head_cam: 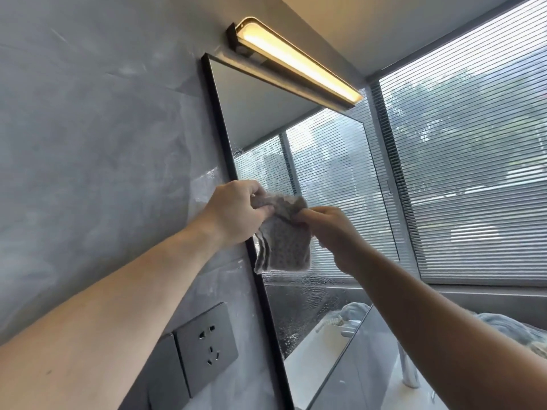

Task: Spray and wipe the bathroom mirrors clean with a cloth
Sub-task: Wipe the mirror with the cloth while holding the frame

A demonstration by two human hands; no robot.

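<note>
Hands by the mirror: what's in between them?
A grey cloth, pinched by the left hand and the right hand. The head view shows it.

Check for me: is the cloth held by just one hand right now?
No, the left hand and the right hand both pinch the top of the cloth, which hangs between them before the mirror.
</note>
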